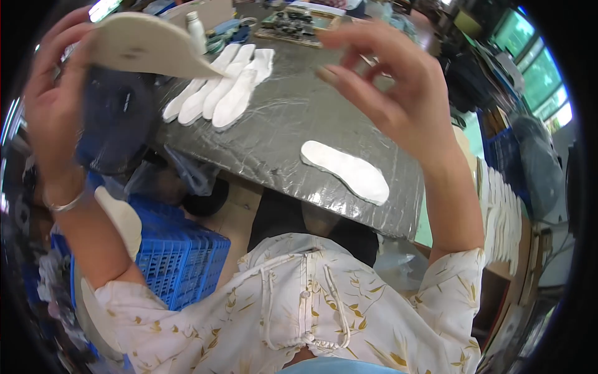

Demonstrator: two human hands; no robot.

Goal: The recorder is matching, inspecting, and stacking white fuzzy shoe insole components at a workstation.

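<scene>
My left hand (56,103) is raised at the upper left, its fingers closed on one end of a beige insole (146,47). The insole's narrow end points right, over the table. My right hand (395,84) hovers above the table with thumb and forefinger apart and nothing between them. Below it, near the front edge, a single white insole (346,171) lies flat and slanted. Farther left, a group of white insoles (233,100) lies side by side, partly overlapping, just beyond the beige one's tip.
The dark table (286,137) has a shiny covering. A white bottle (196,31) and a tray of dark parts (293,25) stand toward the back. Blue crates (187,255) are low on my left. More white insoles (498,212) stand in a row at my right.
</scene>
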